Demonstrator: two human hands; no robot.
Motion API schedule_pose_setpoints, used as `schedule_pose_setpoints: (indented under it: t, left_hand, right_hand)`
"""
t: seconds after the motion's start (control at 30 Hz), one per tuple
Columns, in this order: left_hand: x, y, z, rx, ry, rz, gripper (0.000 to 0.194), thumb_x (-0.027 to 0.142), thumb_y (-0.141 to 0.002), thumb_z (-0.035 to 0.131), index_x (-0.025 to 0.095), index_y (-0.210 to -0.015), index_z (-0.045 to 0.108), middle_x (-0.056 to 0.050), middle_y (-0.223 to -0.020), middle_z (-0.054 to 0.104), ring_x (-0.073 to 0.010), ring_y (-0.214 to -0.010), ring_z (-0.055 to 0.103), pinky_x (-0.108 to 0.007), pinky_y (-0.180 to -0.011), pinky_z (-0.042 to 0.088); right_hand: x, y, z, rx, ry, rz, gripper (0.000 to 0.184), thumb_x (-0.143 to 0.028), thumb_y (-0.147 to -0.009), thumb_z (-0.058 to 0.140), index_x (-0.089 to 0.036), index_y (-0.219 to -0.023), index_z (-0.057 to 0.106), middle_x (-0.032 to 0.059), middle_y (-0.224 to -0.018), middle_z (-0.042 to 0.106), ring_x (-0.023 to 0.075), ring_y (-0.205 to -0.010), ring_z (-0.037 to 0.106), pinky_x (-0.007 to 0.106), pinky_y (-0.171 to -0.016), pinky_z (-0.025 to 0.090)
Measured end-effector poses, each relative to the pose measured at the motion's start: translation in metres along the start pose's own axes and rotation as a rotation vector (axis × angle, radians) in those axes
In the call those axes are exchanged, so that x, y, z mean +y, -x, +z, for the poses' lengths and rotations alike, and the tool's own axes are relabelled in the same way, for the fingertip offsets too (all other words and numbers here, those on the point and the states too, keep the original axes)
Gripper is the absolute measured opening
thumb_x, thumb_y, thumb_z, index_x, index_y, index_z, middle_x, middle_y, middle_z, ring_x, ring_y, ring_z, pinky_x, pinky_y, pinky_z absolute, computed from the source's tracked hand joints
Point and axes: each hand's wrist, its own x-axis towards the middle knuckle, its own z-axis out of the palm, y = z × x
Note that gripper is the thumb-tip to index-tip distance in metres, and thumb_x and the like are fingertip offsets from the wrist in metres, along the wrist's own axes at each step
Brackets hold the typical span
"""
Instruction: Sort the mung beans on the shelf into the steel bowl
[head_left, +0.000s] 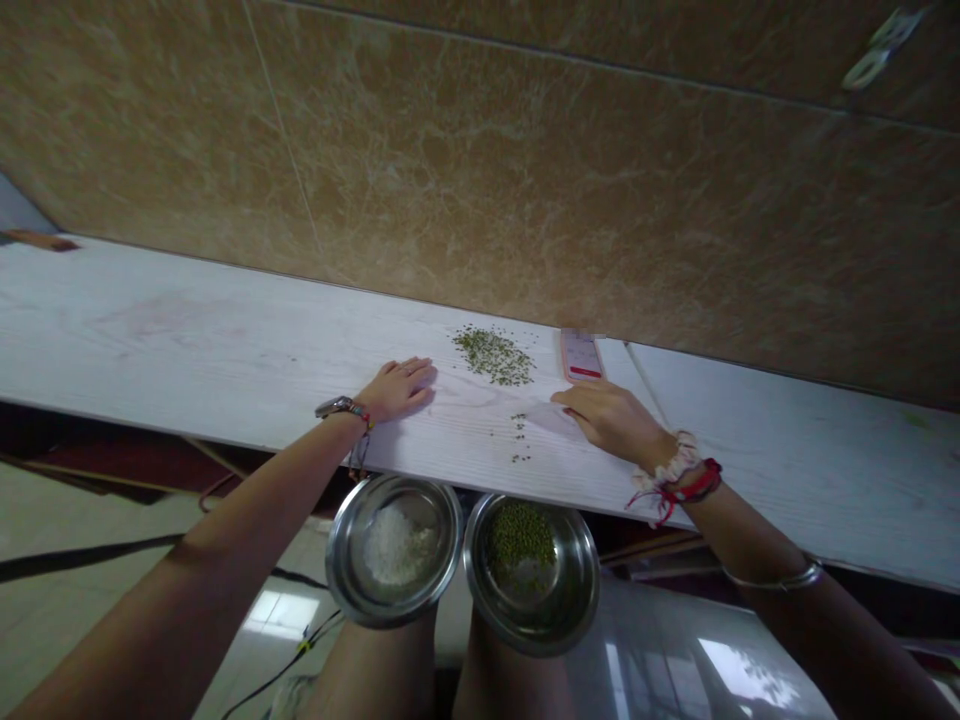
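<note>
My left hand (399,386) lies flat on the white table (187,340), fingers stretched out, holding nothing. My right hand (609,415) rests on the table with its fingers curled and pressed to the surface, right of a thin trail of green beans (519,432). A larger pile of green beans (495,355) lies between the hands, further back. Below the table's near edge, two steel bowls sit on my knees: the left bowl (393,548) holds white grains, the right bowl (531,572) holds green beans.
A phone with a red edge (580,355) lies on the table just behind my right hand, by the brown marbled wall (525,180). A thin white cable (643,375) runs beside it. The shiny floor with dark cables shows below.
</note>
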Motion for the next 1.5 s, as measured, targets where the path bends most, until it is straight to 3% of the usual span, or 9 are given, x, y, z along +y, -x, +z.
schedule_pose_setpoints:
  t: [0.13,0.37,0.63,1.3,1.4,1.5]
  left_hand:
    - [-0.001,0.000,0.003,0.028,0.013,0.040,0.047,0.034,-0.091,0.030,0.014,-0.130,0.045,-0.011,-0.143,0.038,-0.0225,-0.132,0.035,-0.039,-0.106,0.029]
    - [-0.005,-0.001,0.009,0.057,0.030,0.042,0.045,0.036,-0.091,0.030,0.016,-0.129,0.045,-0.010,-0.143,0.039,-0.0215,-0.131,0.036,-0.038,-0.104,0.031]
    - [-0.004,0.005,0.006,0.045,0.084,0.185,0.047,0.038,-0.089,0.031,0.014,-0.127,0.046,-0.010,-0.141,0.042,-0.0205,-0.127,0.041,-0.036,-0.106,0.030]
    - [-0.005,0.004,0.011,0.112,0.101,0.174,0.043,0.033,-0.089,0.032,0.013,-0.123,0.050,-0.009,-0.135,0.049,-0.0200,-0.123,0.045,-0.033,-0.105,0.033]
    - [-0.002,0.004,0.012,0.096,0.109,0.157,0.043,0.029,-0.089,0.030,0.014,-0.125,0.048,-0.010,-0.136,0.047,-0.0206,-0.123,0.045,-0.035,-0.105,0.033]
    - [0.008,0.007,0.011,0.034,0.120,0.095,0.048,0.033,-0.090,0.031,0.012,-0.131,0.042,-0.013,-0.140,0.041,-0.0264,-0.127,0.039,-0.043,-0.104,0.031]
  right_hand:
    - [-0.004,0.003,-0.002,0.010,-0.036,-0.064,0.024,-0.012,-0.085,0.045,-0.015,-0.098,0.065,0.0070,-0.086,0.071,0.0166,-0.080,0.064,0.032,-0.074,0.052]
    - [-0.008,0.001,0.005,0.032,-0.005,-0.012,0.024,-0.013,-0.086,0.043,-0.014,-0.097,0.065,0.0078,-0.084,0.071,0.0171,-0.077,0.063,0.032,-0.069,0.050]
    - [-0.022,0.015,-0.005,0.064,-0.024,-0.065,0.023,-0.012,-0.087,0.043,-0.016,-0.097,0.063,0.0065,-0.087,0.071,0.0158,-0.079,0.063,0.031,-0.069,0.051]
    - [-0.029,0.033,-0.015,0.090,-0.025,-0.068,0.021,-0.009,-0.085,0.045,-0.014,-0.095,0.062,0.0062,-0.084,0.070,0.0158,-0.076,0.063,0.030,-0.068,0.051]
    - [-0.030,0.039,-0.018,0.096,-0.034,-0.050,0.024,-0.009,-0.084,0.044,-0.016,-0.097,0.063,0.0053,-0.084,0.070,0.0164,-0.078,0.062,0.031,-0.070,0.050]
    - [-0.031,0.043,-0.019,0.083,-0.024,-0.017,0.026,-0.008,-0.084,0.043,-0.017,-0.099,0.063,0.0047,-0.085,0.070,0.0168,-0.080,0.063,0.032,-0.071,0.050]
